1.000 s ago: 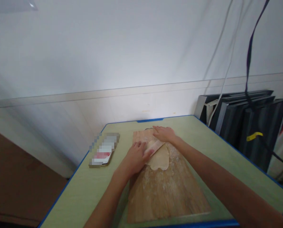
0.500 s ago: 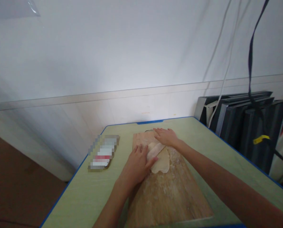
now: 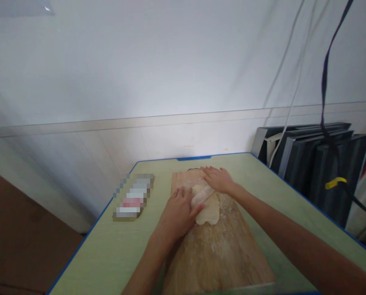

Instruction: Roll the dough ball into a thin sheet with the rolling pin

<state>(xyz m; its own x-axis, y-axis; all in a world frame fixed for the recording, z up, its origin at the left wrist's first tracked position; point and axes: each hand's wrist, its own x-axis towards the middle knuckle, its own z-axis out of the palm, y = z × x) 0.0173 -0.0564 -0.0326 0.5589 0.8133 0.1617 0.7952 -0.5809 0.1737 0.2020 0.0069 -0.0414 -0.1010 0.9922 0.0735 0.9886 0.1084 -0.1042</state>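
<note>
A pale, floury rolling pin [image 3: 202, 196] lies slantwise across a flat sheet of dough [image 3: 209, 213] on a wooden board [image 3: 221, 254]. At the pin's left end is my left hand [image 3: 178, 211], its thumb on the near side and its fingers reaching over the far side. My right hand [image 3: 219, 179] rests over the pin's right end, fingers stretched out flat toward the far edge of the board. Both hands cover the pin's ends. The dough shows mostly on the near side of the pin, with an uneven, wavy edge.
A light green table [image 3: 103, 250] with a blue rim bears the board. Left of the board lies a blurred-out phone-like object [image 3: 135, 198]. Behind stands a white wall [image 3: 158, 65]. Dark panels [image 3: 321, 164] lean at the right, with a black strap [image 3: 324, 73] hanging before them.
My right hand has shifted very slightly to the right and toward me. The left hand, pin and dough look almost the same. The view has tilted a little.
</note>
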